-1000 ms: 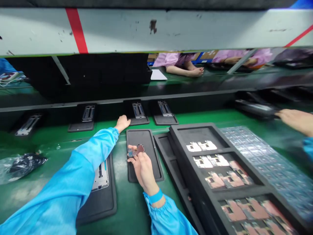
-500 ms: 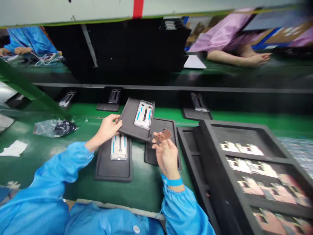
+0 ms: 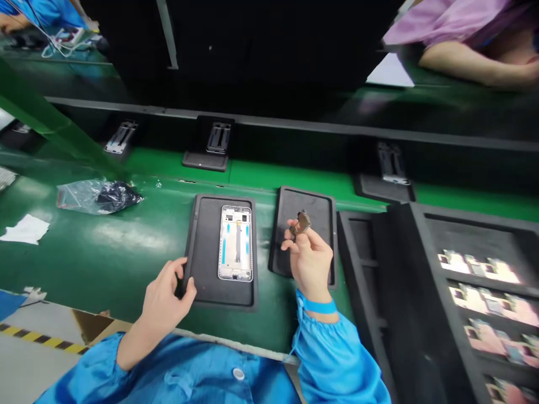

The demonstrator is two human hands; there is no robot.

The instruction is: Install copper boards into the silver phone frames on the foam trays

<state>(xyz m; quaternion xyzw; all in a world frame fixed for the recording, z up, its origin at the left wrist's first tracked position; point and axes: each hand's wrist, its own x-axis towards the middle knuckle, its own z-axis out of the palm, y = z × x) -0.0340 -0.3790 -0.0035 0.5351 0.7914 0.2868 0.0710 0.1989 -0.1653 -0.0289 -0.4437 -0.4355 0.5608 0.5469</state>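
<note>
My left hand [image 3: 166, 294] grips the near left edge of a black foam tray [image 3: 206, 278] lying flat on the green belt. A white phone frame [image 3: 236, 243] with blue strips sits in that tray. My right hand [image 3: 309, 258] is raised over an empty black tray [image 3: 324, 210] and pinches a small brownish flat part [image 3: 300, 223] between thumb and fingers.
A tall black compartment tray [image 3: 400, 269] with several pinkish parts [image 3: 480, 266] stands at the right. More black trays with phone frames [image 3: 218, 138] ride the far belt. A plastic bag [image 3: 95, 196] and white paper [image 3: 26, 229] lie left. Another person's arm [image 3: 467, 64] rests beyond.
The tray with the phone frame, held tilted in the air before, now lies flat on the tray that was in front of me. My right hand stays raised with the small part.
</note>
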